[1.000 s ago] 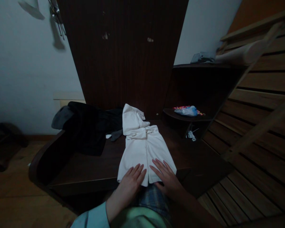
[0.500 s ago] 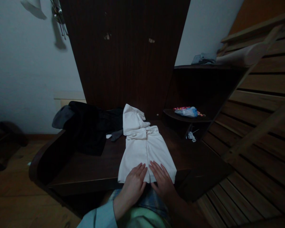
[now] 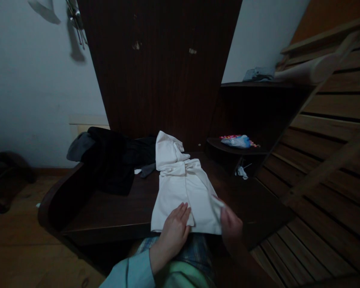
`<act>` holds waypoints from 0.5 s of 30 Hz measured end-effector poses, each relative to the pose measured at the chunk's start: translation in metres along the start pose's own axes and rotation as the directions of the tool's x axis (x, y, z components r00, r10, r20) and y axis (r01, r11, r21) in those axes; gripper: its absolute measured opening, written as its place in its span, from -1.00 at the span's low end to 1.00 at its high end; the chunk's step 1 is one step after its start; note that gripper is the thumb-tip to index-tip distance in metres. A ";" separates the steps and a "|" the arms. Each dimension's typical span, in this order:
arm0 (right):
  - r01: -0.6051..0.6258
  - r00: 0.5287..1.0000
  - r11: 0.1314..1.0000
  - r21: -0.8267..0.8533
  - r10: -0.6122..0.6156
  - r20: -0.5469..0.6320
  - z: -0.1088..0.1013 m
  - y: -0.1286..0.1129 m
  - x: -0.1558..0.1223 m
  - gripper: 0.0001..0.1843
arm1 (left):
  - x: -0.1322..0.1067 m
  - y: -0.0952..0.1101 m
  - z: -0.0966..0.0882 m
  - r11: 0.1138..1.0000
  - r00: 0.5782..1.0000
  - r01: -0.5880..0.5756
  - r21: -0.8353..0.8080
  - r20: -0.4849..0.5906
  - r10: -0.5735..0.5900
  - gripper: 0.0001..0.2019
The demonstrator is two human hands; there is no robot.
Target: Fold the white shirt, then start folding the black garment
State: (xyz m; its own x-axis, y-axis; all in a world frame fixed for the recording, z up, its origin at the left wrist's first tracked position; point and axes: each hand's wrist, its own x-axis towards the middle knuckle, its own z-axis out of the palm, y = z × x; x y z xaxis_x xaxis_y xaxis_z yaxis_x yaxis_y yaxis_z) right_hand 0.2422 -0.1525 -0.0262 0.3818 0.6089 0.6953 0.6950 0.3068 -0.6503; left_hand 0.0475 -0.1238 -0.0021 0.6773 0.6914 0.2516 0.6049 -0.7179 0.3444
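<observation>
Pinching raised right edge of white garment (image 3: 171, 196): right hand (image 3: 231, 223), lying flat on it earlier. Left hand (image 3: 175, 227) still flat near hem, fingers extended, unclenched. Garment spread on dark bench (image 3: 117, 212).

Black clothing (image 3: 115, 172) lies left on a dark wooden bench (image 3: 117, 211); at far right, a plastic bag (image 3: 236, 141) sits on a curved shelf (image 3: 243, 151) near wooden slats (image 3: 327, 123).
</observation>
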 end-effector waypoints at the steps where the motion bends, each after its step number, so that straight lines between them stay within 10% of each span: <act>1: 0.186 0.972 0.982 -0.034 -0.179 0.149 0.000 -0.003 -0.002 -0.67 | 0.000 0.000 0.002 1.000 0.999 -0.016 0.019 0.032 0.015 -0.42; 5: 0.610 0.742 0.786 -0.098 -0.524 0.419 0.007 -0.013 -0.016 -0.66 | -0.005 -0.006 0.012 0.994 0.996 -0.073 0.076 0.059 0.069 -0.38; 15: 0.718 0.657 0.684 -0.130 -0.604 0.451 0.007 0.001 -0.018 -0.57 | -0.005 -0.007 0.013 0.996 0.998 -0.052 0.069 0.043 0.049 -0.36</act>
State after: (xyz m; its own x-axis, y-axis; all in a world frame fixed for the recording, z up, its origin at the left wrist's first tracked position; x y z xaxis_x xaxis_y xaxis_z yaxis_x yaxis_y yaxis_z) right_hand 0.2316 -0.1579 -0.0410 -0.4438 0.5451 0.7113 0.8284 0.5522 0.0938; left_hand 0.0452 -0.1231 -0.0174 0.7238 0.6510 0.2288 0.5961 -0.7569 0.2679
